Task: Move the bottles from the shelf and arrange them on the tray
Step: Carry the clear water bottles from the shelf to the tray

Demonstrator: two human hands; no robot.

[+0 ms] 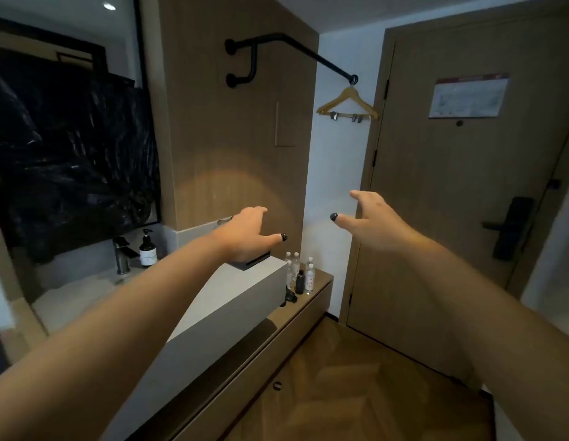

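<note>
Both arms stretch forward from the bottom of the view, and both hands are empty with fingers spread loosely. The left hand [245,235] hangs palm down above the far end of the grey counter [232,300], over a dark box-like thing [252,262] that sits there; whether this is the tray cannot be told. The right hand [370,219] is raised in the air in front of the wooden door [461,192], touching nothing. Beyond the left hand and lower, a cluster of bottles [300,275] stands upright on the wooden shelf [318,291] beside the counter's end: several clear ones with white caps and a dark one among them. To the left, a tap [121,256] and a pump soap bottle [148,249] stand by the sink. Farther up, a wooden hanger [348,105] hangs from a black rail [295,49], and a notice [469,97] is fixed to the door.
</note>
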